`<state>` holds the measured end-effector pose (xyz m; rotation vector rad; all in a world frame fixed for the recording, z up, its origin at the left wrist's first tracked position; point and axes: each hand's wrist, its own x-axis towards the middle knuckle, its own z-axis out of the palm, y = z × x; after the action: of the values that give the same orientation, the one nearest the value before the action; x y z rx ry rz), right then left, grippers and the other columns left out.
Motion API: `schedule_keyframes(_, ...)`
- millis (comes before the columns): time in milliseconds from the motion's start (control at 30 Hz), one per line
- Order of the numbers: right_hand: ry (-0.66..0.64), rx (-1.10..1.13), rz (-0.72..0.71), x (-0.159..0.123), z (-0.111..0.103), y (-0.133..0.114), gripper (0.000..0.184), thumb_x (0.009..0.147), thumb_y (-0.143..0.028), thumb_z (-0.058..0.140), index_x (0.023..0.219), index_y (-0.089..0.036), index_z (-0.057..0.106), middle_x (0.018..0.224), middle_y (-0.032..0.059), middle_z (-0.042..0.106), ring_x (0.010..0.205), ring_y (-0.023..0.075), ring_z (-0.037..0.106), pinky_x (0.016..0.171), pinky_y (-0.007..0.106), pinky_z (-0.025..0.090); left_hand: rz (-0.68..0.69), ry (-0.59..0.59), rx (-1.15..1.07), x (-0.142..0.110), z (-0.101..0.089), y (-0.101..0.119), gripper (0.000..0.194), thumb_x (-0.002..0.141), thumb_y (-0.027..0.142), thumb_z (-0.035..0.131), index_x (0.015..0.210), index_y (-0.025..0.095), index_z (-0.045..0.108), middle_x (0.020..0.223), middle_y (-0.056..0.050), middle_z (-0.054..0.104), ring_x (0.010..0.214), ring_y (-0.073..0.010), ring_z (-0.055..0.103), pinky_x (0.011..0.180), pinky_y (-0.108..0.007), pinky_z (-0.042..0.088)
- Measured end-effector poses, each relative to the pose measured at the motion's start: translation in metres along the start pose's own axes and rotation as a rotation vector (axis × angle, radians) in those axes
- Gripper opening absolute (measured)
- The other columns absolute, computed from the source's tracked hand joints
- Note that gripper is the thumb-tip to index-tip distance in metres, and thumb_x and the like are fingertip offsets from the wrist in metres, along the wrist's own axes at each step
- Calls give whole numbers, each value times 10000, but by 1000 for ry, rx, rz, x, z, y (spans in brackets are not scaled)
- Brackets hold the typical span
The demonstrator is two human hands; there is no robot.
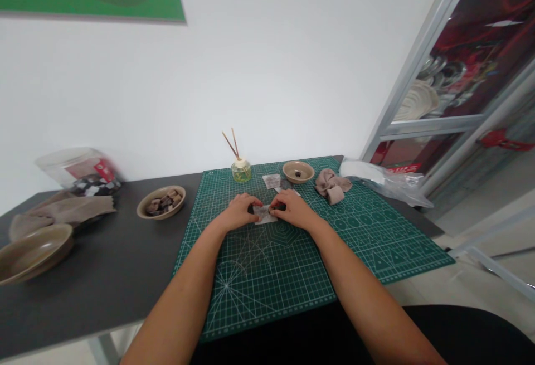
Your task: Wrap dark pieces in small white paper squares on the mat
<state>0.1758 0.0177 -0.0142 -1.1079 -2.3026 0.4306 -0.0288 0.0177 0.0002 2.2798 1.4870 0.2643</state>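
A small whitish square of wrapping paper (263, 217) with grey print lies on the green cutting mat between my hands. My left hand (241, 210) has its thumb and fingertips closed at the paper's left edge. At the right edge, my right hand (293, 209) pinches the paper too; a small brownish spot shows by those fingertips, too small to name. Beyond the hands, another printed paper square (272, 181) rests flat, and one more is partly covered by my right hand. A shallow beige bowl (298, 180) behind them contains a small dark piece.
The cutting mat (301, 276) covers the dark table's (108, 276) right side. At the back stand a reed diffuser (241, 171) and a crumpled beige cloth (333, 185). Left are a bowl (142, 209) of brown chunks, an empty-looking bowl (37, 251), cloth (79, 209) and a clear jar (69, 161).
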Motion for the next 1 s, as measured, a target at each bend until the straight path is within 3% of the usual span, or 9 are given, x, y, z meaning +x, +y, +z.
schedule_keyframes(200,-65,64,-61,-1,-1,0,57,728,-189,683,771,-167,654,765,15,576,806,162,500,729,271,374,15,7,13,0,1,0,378,692,253,628,1067,210,624,1068,-50,586,1044,-240,495,919,-360,381)
schedule_keyframes(400,-22,15,-8,-1,-1,0,61,711,-170,690,751,-153,648,758,20,577,804,168,497,739,286,374,5,0,7,0,0,0,383,695,250,626,1077,217,623,1078,-48,582,1052,-238,492,930,-367,374)
schedule_keyframes(567,-89,106,-82,-2,0,-2,49,731,-175,678,767,-161,646,764,13,589,804,159,509,731,271,381,6,6,11,0,0,1,382,693,263,636,1071,213,622,1065,-48,585,1042,-237,494,924,-363,377)
schedule_keyframes(767,-41,49,-1,-2,-1,-1,65,717,-158,683,773,-160,650,766,20,574,811,169,500,729,277,382,-2,5,8,-1,0,1,367,694,258,628,1059,217,628,1065,-47,590,1041,-241,494,924,-373,375)
schedule_keyframes(1000,-60,103,-93,-3,1,-6,80,718,-142,679,778,-163,631,831,21,569,869,171,498,789,292,379,1,13,7,0,1,0,371,691,269,637,1059,227,623,1076,-40,591,1060,-241,491,924,-361,383)
